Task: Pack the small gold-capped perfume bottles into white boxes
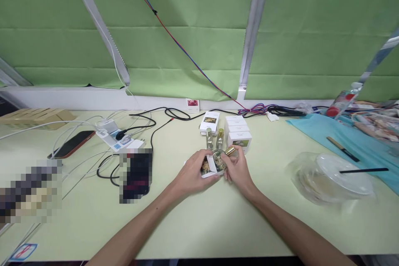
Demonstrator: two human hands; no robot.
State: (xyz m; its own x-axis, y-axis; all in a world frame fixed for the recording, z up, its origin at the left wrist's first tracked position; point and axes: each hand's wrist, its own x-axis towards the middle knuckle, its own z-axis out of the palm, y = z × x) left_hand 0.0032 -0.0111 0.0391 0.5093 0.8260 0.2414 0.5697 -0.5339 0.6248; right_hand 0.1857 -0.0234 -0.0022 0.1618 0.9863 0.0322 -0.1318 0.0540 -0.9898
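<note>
My left hand (195,171) is closed round a small white box (211,167) with a flower picture on its side. Fingers of my right hand (237,168) grip a gold-capped piece (230,150), which looks like a small bottle lying tilted. Between the hands, against the box, is a round clear-rimmed thing (220,160) with a pale floral pattern; the fingers partly cover it. Just behind stand two small glass bottles, one with a silver-green cap (209,138) and one with a gold cap (220,138).
More white boxes (238,135) stand in a row behind my right hand, and a flat white box (210,122) lies behind the bottles. A power strip (120,141), cables and a phone (73,144) are at left. A bagged lidded bowl (343,176) sits at right.
</note>
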